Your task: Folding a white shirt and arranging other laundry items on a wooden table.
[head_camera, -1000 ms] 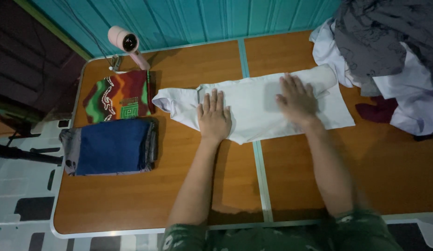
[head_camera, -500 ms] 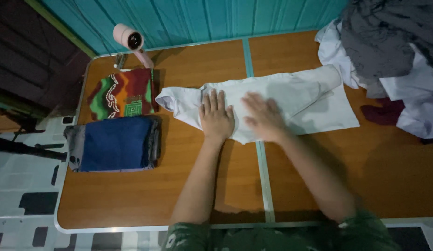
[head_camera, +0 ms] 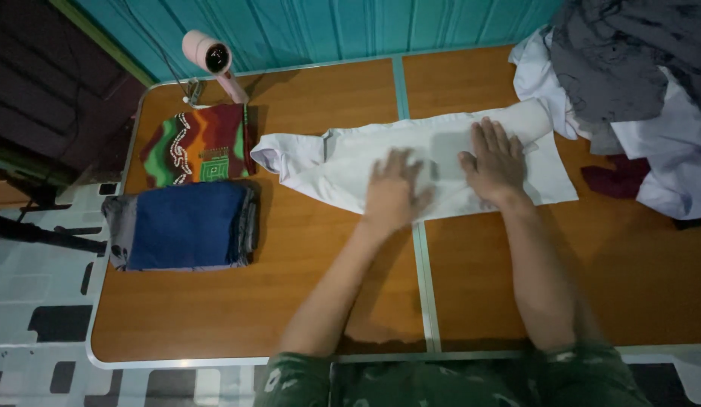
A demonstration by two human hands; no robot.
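Home: laundry pile (head_camera: 629, 83), folded clothes (head_camera: 186, 224)

Both forearms bare, reaching forward from the lower edge. Left hand (head_camera: 393, 193) flat, palm down, fingers spread slightly, a little blurred. Right hand (head_camera: 496, 165) flat too, fingers together, pointing away, just beside the left.

A: What is the white garment (head_camera: 343, 162) made of?
B: Thin, matt cloth, smooth where pressed flat, softly creased at one end.
A: And the table (head_camera: 290, 256)?
B: Orange wood-look top, smooth with a faint sheen, edged in pale metal.
A: Anything else?
B: A folded blue cloth (head_camera: 186, 226), matt; a pink hairdryer (head_camera: 211, 60), smooth plastic.
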